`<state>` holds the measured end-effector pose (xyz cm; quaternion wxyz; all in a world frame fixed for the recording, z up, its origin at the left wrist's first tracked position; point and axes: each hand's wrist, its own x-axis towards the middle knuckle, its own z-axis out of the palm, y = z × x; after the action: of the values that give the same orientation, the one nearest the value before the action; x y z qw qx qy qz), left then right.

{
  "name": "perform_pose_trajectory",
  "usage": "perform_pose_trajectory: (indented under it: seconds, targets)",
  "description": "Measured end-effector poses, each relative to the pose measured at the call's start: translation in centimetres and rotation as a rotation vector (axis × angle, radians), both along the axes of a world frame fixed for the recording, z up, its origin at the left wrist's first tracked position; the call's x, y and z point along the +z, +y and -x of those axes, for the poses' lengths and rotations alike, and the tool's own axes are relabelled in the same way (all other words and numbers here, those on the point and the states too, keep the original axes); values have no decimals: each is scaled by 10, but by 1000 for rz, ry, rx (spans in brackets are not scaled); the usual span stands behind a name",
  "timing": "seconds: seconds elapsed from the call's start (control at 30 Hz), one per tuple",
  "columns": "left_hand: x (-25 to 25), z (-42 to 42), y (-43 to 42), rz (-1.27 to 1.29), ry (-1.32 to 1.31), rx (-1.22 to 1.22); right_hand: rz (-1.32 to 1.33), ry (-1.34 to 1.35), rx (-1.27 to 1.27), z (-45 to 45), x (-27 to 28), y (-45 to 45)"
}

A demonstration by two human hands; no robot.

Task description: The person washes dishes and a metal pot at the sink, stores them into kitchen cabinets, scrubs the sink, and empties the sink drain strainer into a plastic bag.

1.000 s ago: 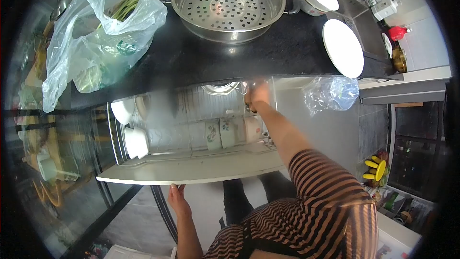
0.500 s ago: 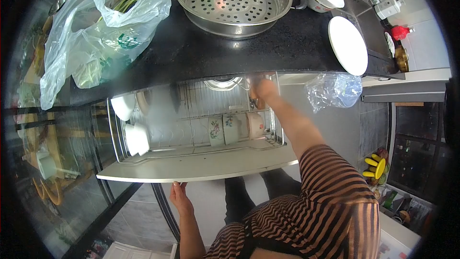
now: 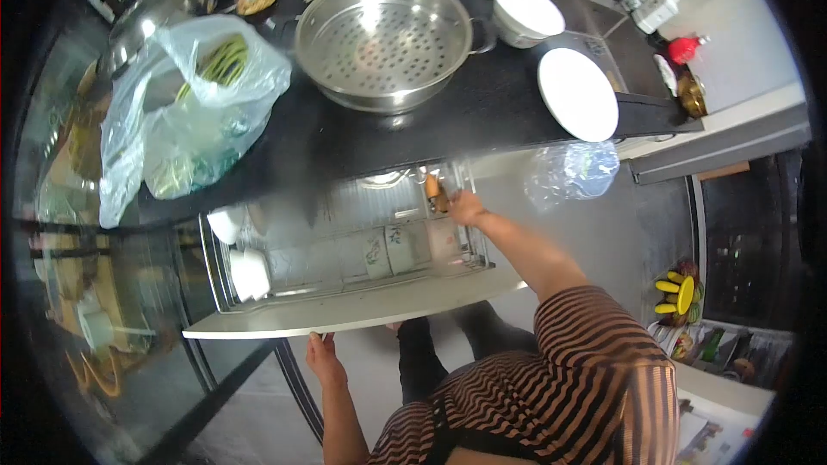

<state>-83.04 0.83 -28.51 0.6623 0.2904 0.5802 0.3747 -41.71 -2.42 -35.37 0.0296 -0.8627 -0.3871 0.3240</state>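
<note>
My left hand [image 3: 326,363] grips the lower outer edge of the pulled-out drawer's pale front panel [image 3: 284,321]. My right hand [image 3: 466,207] is over the right end of the drawer's wire rack [image 3: 488,251], its fingers curled in beside a brown-and-orange handled item [image 3: 433,192]. Whether the fingers hold that item or something smaller cannot be made out. Near this hand, flower-patterned cups [image 3: 399,250] and a pinkish cup [image 3: 444,243] stand in the rack. White bowls [image 3: 250,274] sit at its left end, and a shiny metal dish [image 3: 383,179] shows partly under the counter edge.
On the black counter [image 3: 345,139] are a steamer pot [image 3: 379,47] with a perforated base, a plastic bag of green vegetables [image 3: 194,112], a white plate [image 3: 578,95] and a white bowl [image 3: 528,13]. A clear plastic bag [image 3: 573,174] hangs right of the drawer. A yellow stool [image 3: 677,294] stands at right.
My right hand has drawn back from deeper in the rack, down and slightly left in the view; the orange item beside it shows more. The view has shifted. My left hand stays at the panel.
</note>
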Motion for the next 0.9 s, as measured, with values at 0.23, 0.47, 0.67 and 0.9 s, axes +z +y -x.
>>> perform_pose_trajectory:
  seconds: [0.23,0.47,0.67,0.9]
  targets:
    - [12,-31,45,89,-74,-79,-289,643,-621,-36,121,-96]
    - [5,-67,99,201,61,-140,-550,536,-963,-121,201,-143]
    - [4,-112,133,279,96,-9,-752,651,-1167,-182,201,-144]
    - [25,-194,112,272,65,-12,-663,814,-1163,-224,186,-146]
